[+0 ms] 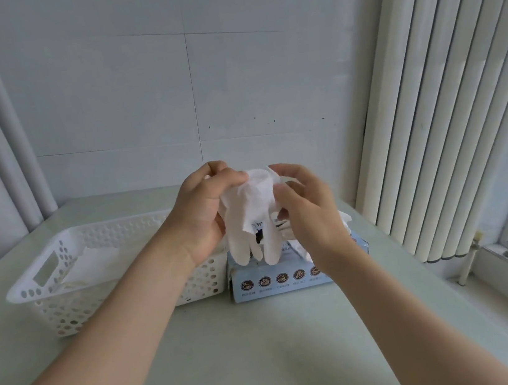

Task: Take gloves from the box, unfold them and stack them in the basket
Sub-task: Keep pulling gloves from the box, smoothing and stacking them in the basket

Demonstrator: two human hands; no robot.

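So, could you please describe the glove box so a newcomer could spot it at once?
On the pale table, just right of the white perforated basket, sits a low blue box. Only it bears a row of round icons on its front.

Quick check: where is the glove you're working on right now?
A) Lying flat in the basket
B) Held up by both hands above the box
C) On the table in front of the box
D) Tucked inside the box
B: the left hand and the right hand both grip the glove by its upper end, and its fingers hang down over the box.
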